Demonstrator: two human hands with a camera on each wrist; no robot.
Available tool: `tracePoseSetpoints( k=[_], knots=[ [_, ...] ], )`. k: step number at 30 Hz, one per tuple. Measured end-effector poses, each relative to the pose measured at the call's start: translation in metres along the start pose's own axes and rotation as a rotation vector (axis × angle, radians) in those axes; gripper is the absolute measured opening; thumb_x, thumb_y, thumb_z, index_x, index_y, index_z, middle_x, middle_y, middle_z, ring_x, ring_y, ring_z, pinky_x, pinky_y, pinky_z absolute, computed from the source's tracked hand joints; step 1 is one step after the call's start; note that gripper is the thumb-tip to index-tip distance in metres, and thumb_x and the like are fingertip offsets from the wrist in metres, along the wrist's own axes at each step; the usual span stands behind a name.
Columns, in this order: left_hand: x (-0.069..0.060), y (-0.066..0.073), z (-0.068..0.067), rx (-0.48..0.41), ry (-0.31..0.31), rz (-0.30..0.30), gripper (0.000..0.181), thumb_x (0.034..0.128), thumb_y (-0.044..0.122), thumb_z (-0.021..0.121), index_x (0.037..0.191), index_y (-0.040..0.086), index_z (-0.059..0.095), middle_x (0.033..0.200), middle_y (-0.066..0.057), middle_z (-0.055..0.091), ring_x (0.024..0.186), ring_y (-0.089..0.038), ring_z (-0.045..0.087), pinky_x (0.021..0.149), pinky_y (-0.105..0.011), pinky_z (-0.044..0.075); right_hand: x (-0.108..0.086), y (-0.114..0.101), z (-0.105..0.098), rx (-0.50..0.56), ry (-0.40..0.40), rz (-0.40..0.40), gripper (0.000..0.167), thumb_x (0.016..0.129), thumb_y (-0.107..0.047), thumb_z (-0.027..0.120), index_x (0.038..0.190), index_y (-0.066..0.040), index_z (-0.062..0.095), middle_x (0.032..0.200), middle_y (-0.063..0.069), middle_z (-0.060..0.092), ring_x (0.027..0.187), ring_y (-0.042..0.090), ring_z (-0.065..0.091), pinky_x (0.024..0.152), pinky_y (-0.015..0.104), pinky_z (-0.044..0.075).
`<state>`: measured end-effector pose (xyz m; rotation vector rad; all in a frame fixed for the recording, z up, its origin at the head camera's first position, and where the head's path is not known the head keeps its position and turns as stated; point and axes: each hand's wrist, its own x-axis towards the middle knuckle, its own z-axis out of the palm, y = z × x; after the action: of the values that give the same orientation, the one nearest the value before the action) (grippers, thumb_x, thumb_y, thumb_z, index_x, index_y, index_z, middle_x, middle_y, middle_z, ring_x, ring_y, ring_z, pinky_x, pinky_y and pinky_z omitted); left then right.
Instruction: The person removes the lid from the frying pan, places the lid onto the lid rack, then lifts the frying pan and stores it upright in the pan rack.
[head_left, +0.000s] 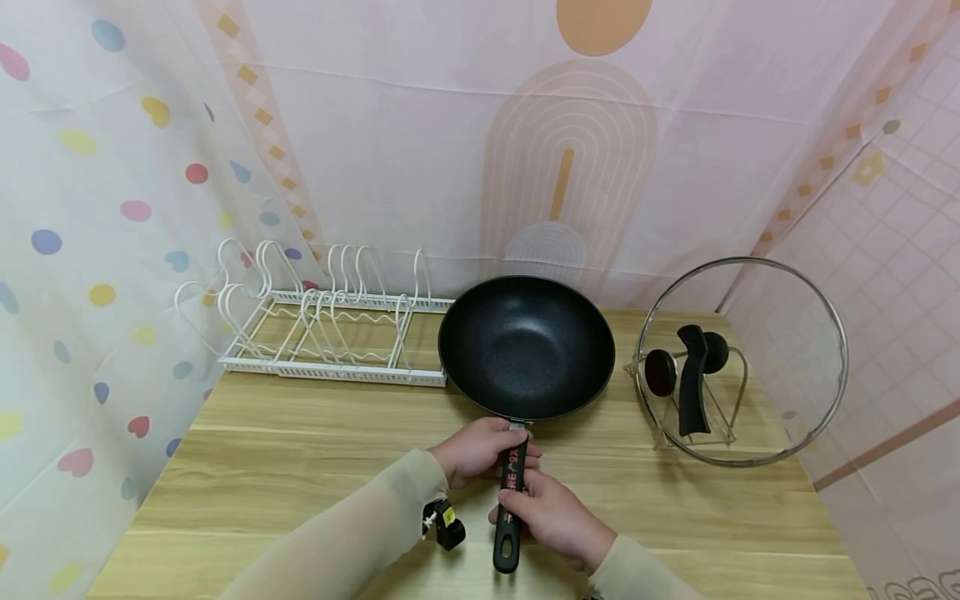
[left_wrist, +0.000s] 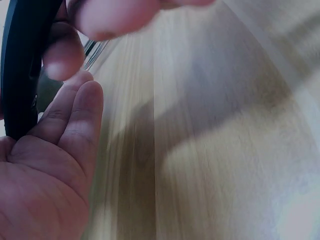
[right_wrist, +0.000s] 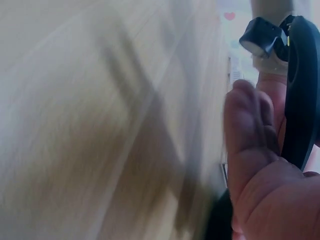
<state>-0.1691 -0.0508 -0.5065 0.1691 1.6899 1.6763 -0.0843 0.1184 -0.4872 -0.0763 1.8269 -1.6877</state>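
A black wok faces up at the middle of the table, its black handle pointing toward the near edge. The left hand grips the handle close to the pan, thumb on top and fingers beneath. Lower down, the right hand holds it from the right, thumb across the top. In the left wrist view the handle rises beside the left palm, with fingertips of the other hand above. The right wrist view has the handle against the right hand.
Left of the wok, a white wire rack with upright loops lies on the wooden table. At the right, a glass lid with a black handle leans on a small wire stand. Patterned curtains hang behind and at both sides.
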Motion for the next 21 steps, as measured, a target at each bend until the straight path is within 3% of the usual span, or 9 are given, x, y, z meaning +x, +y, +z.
tracePoseSetpoints(
  k=[8, 16, 21],
  knots=[
    [0.002, -0.001, -0.001, -0.085, -0.002, -0.024, 0.046, 0.1113, 0.026, 0.05, 0.141, -0.009, 0.055, 0.131, -0.02, 0.073, 0.123, -0.023, 0.072, 0.106, -0.037, 0.057, 0.002, 0.0, 0.004, 0.195, -0.041, 0.045, 0.037, 0.106, -0.014, 0.049, 0.133, 0.012, 0.046, 0.093, 0.004, 0.07, 0.08, 0.012, 0.072, 0.074, 0.027, 0.061],
    [0.007, -0.002, 0.0, -0.164, -0.016, -0.038, 0.046, 0.1112, 0.026, 0.048, 0.14, -0.009, 0.055, 0.113, -0.011, 0.079, 0.103, -0.014, 0.076, 0.097, -0.032, 0.06, 0.003, 0.001, 0.008, 0.257, -0.013, 0.061, 0.029, 0.102, -0.011, 0.049, 0.126, 0.002, 0.041, 0.085, 0.003, 0.061, 0.073, 0.013, 0.065, 0.073, 0.028, 0.058],
    [0.01, -0.003, 0.002, -0.255, -0.016, -0.059, 0.046, 0.1123, 0.028, 0.044, 0.136, -0.011, 0.055, 0.102, -0.008, 0.075, 0.091, -0.011, 0.074, 0.087, -0.027, 0.06, 0.003, 0.004, 0.011, 0.296, -0.007, 0.051, 0.024, 0.102, -0.01, 0.05, 0.123, -0.001, 0.042, 0.083, 0.002, 0.059, 0.072, 0.014, 0.061, 0.073, 0.027, 0.057]
  ],
)
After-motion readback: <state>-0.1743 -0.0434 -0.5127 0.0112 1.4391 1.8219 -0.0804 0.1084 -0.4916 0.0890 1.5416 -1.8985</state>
